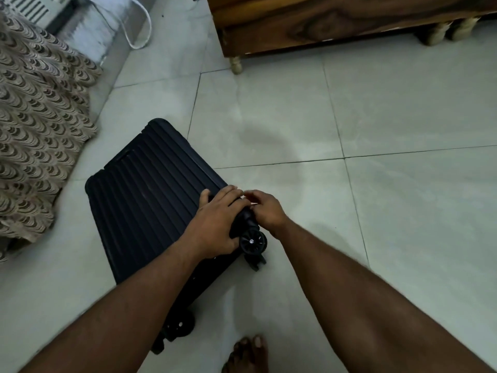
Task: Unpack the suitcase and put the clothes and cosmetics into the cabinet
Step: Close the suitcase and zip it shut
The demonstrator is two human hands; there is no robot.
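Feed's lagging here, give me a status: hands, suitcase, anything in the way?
Left hand flat on the suitcase corner; right hand pinching at its edge. Suitcase closed, flat on the floor. Nothing blocking it.

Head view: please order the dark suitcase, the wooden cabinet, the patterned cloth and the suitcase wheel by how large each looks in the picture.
1. and 2. wooden cabinet and patterned cloth: both cut by the frame, so no firm order.
3. suitcase, arms cover part of it.
4. wheel, plainly smallest.
The cabinet lies farther away, so it looks smaller than it is.
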